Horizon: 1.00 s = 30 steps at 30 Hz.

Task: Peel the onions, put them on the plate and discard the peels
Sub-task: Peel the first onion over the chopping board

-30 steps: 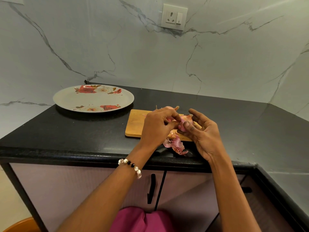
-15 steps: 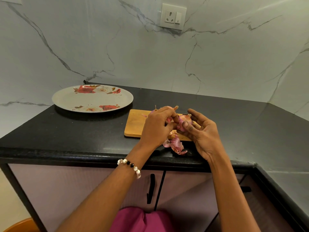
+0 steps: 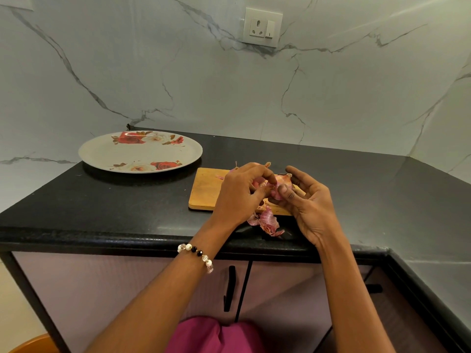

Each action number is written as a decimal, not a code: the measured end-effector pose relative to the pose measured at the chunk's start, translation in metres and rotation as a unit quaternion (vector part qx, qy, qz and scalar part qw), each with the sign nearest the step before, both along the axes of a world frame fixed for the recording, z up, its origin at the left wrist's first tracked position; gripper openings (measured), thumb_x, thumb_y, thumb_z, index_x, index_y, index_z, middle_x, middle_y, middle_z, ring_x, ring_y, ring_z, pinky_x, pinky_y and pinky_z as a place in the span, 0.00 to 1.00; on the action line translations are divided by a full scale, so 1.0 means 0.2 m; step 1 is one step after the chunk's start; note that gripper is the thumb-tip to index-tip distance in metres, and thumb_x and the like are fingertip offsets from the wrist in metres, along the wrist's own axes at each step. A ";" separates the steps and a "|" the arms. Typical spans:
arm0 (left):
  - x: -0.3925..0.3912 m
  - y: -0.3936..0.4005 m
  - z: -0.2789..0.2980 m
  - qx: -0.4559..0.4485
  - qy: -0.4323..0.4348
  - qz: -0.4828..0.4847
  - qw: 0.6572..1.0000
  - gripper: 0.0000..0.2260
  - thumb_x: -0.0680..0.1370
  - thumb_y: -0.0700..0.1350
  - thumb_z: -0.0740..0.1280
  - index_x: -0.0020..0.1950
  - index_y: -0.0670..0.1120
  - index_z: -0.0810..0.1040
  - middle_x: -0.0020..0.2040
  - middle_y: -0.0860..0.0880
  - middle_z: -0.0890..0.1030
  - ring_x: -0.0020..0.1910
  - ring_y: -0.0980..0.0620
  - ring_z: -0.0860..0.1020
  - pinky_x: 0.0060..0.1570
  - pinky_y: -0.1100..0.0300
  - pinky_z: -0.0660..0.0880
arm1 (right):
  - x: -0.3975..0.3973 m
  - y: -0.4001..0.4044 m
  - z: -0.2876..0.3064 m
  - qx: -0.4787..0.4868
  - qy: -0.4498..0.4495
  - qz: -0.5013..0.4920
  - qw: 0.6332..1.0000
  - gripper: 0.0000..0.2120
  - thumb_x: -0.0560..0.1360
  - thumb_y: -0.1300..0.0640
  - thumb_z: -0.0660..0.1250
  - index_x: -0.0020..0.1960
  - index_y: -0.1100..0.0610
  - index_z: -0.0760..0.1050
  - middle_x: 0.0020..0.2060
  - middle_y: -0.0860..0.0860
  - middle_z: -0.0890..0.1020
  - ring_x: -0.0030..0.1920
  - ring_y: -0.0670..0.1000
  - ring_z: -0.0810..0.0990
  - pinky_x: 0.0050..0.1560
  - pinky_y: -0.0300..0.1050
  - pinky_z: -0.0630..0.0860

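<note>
Now the left hand (image 3: 239,194) sits a touch further over the onion (image 3: 281,186) than half a second ago, its curled fingertips pinching the loosened pink skin at the onion's near side, while the right hand (image 3: 309,200) cradles the bulb with thumb and fingers curled round it (little else has shifted). Both hands meet above the wooden cutting board (image 3: 206,189), which lies under and left of them. A heap of peels (image 3: 266,221) rests on the black counter (image 3: 127,207) just below the hands, where it lay before. Far to the left of the left hand, the flowered plate (image 3: 102,155) holds no onions. No brand, label or readable writing shows anywhere, not even on the wall socket (image 3: 262,28).
</note>
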<state>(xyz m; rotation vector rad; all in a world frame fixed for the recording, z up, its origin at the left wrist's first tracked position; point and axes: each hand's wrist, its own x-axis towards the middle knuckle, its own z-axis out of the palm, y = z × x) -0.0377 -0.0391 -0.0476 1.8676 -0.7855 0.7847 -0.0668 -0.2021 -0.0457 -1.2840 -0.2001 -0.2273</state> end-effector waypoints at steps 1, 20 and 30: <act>0.00 0.00 0.00 0.002 -0.002 -0.001 1.000 0.07 0.72 0.39 0.74 0.48 0.47 0.81 0.48 0.53 0.80 0.36 0.56 0.80 0.36 0.57 0.80 | 0.00 0.00 0.00 0.000 0.000 0.001 1.000 0.32 0.67 0.65 0.72 0.70 0.63 0.71 0.57 0.58 0.82 0.53 0.59 0.85 0.48 0.53 0.84; 0.01 0.00 -0.01 -0.003 0.021 -0.002 1.000 0.07 0.70 0.36 0.74 0.44 0.45 0.80 0.45 0.56 0.77 0.36 0.51 0.78 0.36 0.50 0.79 | -0.01 0.01 0.02 0.012 -0.003 -0.007 1.000 0.35 0.64 0.63 0.74 0.70 0.63 0.71 0.55 0.55 0.82 0.52 0.56 0.85 0.44 0.53 0.85; 0.00 -0.02 0.00 0.018 0.009 0.007 1.000 0.08 0.71 0.35 0.71 0.44 0.47 0.77 0.47 0.52 0.77 0.41 0.56 0.78 0.42 0.57 0.78 | -0.01 0.01 0.03 0.084 0.008 -0.036 0.996 0.32 0.65 0.59 0.74 0.67 0.64 0.72 0.62 0.62 0.79 0.54 0.58 0.85 0.41 0.47 0.84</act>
